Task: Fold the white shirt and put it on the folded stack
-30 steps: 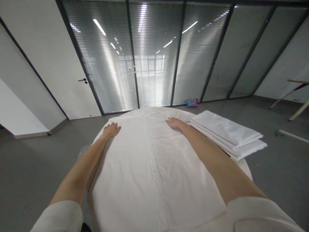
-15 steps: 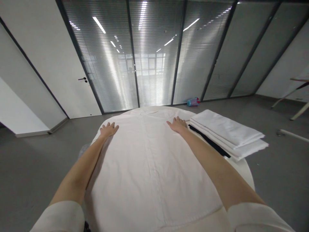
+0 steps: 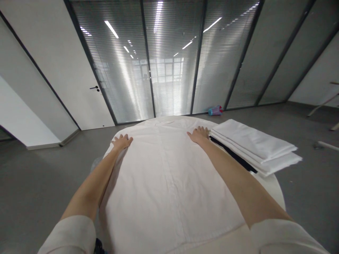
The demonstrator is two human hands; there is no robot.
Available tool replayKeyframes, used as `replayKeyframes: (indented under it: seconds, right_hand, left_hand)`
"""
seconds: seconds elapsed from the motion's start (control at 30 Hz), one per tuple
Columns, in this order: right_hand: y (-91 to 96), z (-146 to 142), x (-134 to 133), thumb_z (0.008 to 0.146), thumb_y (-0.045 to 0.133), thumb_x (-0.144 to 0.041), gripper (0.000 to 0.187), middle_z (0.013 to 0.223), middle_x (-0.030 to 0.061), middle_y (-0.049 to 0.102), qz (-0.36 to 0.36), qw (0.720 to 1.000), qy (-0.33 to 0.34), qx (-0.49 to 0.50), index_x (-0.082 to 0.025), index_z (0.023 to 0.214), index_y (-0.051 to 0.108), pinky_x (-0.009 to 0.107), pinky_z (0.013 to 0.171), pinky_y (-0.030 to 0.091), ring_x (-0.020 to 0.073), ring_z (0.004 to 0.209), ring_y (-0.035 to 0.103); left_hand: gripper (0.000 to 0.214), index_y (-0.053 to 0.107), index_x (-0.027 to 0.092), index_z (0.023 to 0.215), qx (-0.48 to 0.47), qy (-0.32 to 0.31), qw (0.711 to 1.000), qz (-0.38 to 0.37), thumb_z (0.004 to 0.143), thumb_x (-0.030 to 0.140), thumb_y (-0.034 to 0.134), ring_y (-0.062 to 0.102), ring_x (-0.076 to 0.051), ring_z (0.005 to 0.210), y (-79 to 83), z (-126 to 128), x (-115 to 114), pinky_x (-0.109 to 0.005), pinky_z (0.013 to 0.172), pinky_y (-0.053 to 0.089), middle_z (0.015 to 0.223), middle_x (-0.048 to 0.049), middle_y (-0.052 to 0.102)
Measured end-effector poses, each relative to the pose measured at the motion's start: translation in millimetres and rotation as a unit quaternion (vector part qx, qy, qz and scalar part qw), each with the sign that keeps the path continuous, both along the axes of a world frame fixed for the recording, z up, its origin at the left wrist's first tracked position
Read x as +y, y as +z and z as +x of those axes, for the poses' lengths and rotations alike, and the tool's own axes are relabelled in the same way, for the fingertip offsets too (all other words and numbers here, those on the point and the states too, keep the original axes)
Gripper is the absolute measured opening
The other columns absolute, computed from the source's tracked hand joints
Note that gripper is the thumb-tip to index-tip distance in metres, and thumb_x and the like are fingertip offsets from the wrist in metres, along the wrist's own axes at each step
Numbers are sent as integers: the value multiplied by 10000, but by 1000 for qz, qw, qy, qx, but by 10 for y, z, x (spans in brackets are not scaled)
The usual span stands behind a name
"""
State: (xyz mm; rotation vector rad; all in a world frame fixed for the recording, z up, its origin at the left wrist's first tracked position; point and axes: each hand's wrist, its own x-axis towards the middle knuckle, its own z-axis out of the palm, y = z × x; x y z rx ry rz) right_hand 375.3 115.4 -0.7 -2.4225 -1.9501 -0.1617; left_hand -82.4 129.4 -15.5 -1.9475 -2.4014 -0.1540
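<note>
A white button-up shirt (image 3: 164, 169) lies spread flat over a round white table (image 3: 274, 188), its button strip running down the middle and its hem towards me. On the shirt's upper left side rests my left hand (image 3: 122, 141), fingers spread and palm down. My right hand (image 3: 198, 134) lies on the upper right side, also palm down with fingers apart. Neither hand grips anything. Just right of my right hand sits a stack of folded white cloth (image 3: 254, 143), on top of something flat and black (image 3: 233, 154).
A blue and pink container (image 3: 215, 110) lies on the grey floor by the glass partition (image 3: 169, 63) with blinds. At the left is a white door (image 3: 87, 102) with a black handle. Table or chair legs (image 3: 321, 105) stand at the far right.
The whole view has shifted slightly, so things appear a little further right. Both hands stay on the shirt in nearly the same places, with the right fingers perhaps slightly more bent.
</note>
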Motion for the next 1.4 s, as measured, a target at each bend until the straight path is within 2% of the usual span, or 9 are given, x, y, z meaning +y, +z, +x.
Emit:
replayKeyframes:
  seconds: [0.17, 0.33, 0.47, 0.6, 0.73, 0.97, 1.07, 1.27, 1.4]
  right_hand:
    - [52, 44, 6, 977, 259, -646, 732, 1442, 233, 492, -36, 999, 3, -3, -128, 1417, 532, 581, 1070, 264, 389, 1305, 460]
    - [85, 34, -9, 980, 292, -633, 730, 1397, 258, 539, -45, 999, -6, -18, -79, 1339, 604, 557, 1062, 294, 387, 1280, 491]
    - [65, -22, -69, 996, 301, -588, 707, 1453, 268, 485, -25, 999, 7, -29, -52, 1368, 574, 542, 1118, 226, 388, 1354, 421]
    - [-60, -169, -177, 1006, 224, -617, 713, 1609, 168, 296, 21, 991, 134, -6, -155, 1519, 402, 510, 1188, 108, 329, 1487, 219]
    - [-219, -341, -284, 984, 164, -680, 742, 1639, 130, 236, -29, 977, 205, 55, -242, 1562, 324, 507, 1191, 155, 326, 1498, 208]
    - [-283, -418, -366, 1013, 229, -588, 661, 1635, 130, 246, -18, 977, 203, 56, -235, 1565, 315, 505, 1191, 173, 328, 1491, 234]
    - [-265, -420, -393, 1018, 236, -568, 642, 1631, 129, 259, -11, 977, 203, 58, -233, 1556, 334, 501, 1190, 181, 324, 1488, 243]
    - [-267, -420, -480, 1016, 229, -577, 646, 1638, 121, 243, -13, 978, 196, 65, -236, 1553, 344, 500, 1196, 169, 326, 1494, 229]
    - [-278, -415, -537, 1012, 234, -585, 656, 1633, 131, 251, -6, 979, 197, 59, -225, 1545, 364, 502, 1195, 162, 329, 1491, 234]
  left_hand:
    - [577, 566, 239, 1373, 33, -85, 994, 63, 955, 543, 310, 258, -388, 1461, 81, 368, 71, -623, 1146, 203, 1556, -117, 408]
    - [725, 362, 340, 1527, -32, -124, 991, -26, 917, 714, 249, 177, -503, 1459, 47, 678, 90, -748, 1081, 156, 1638, -70, 259]
    - [752, 318, 319, 1552, -35, -130, 990, -41, 917, 713, 237, 142, -520, 1462, 7, 665, 101, -753, 1083, 119, 1649, -79, 226]
    - [734, 328, 322, 1548, -32, -137, 989, -35, 925, 701, 247, 169, -504, 1462, -3, 632, 122, -734, 1090, 140, 1643, -80, 243]
    - [730, 328, 329, 1549, -28, -130, 991, -33, 924, 699, 254, 172, -501, 1464, -18, 632, 131, -725, 1092, 152, 1641, -81, 249]
    - [636, 489, 271, 1449, -30, -125, 992, -5, 946, 631, 340, 249, -509, 1429, 5, 719, 126, -757, 1064, 177, 1583, -128, 364]
    - [527, 579, 225, 1351, -25, -152, 988, 21, 972, 535, 383, 286, -449, 1434, 100, 958, 271, -696, 1095, 229, 1533, -138, 439]
    - [494, 497, 232, 1438, -45, -278, 959, 18, 999, 431, 386, 438, -246, 1383, 236, 1751, 762, -349, 1127, 348, 1517, -68, 478]
    - [476, 507, 279, 1414, -50, -317, 947, 0, 994, 477, 407, 439, -285, 1376, 127, 2215, 871, -448, 1124, 334, 1517, -66, 478]
